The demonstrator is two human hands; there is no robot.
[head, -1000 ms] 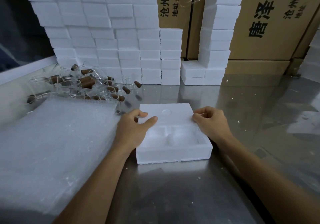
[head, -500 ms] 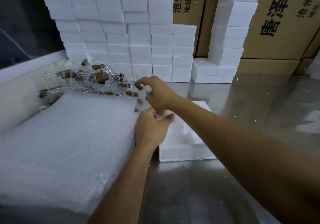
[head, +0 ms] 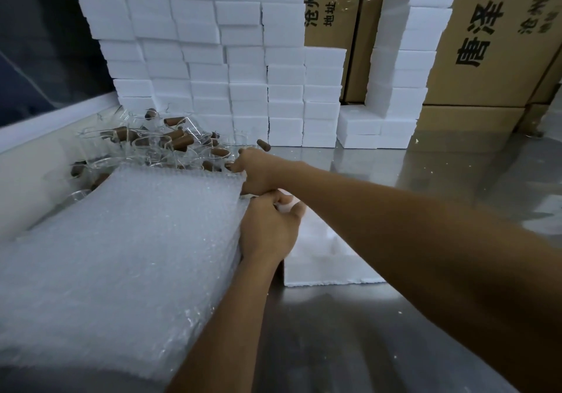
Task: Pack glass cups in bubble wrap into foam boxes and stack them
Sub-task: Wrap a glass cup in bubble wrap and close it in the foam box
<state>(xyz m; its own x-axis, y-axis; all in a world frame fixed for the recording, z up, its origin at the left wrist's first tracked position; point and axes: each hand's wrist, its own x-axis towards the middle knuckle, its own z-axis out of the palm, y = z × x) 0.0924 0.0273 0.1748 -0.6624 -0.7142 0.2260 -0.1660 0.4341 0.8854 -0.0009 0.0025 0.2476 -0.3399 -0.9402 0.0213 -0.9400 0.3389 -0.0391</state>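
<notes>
While both arms reached fwd over the steel desk (head: 349, 347), the right hand (head: 258, 173) crossed to the left, fingers curled at the far right corner of the bubble wrap stack (head: 121, 255), apparently pinching a sheet's edge. The left hand (head: 269, 230) sat just beside it, fingers curled down over the stack's right edge, gripping the wrap there. An open foam box (head: 319, 259) lay on the desk immediately right of the stack, partly hidden by the left hand & right forearm. Behind the stack, approx. a dozen or more glass cups (head: 158, 146) w/ brown handles lay jumbled in a pile at the back left. White foam boxes (head: 213, 58) were stacked high vs. the back, w/ a shorter column (head: 404, 58) to the right. Cardboard cartons (head: 492, 43) w/ printed Chinese characters stood behind them.
</notes>
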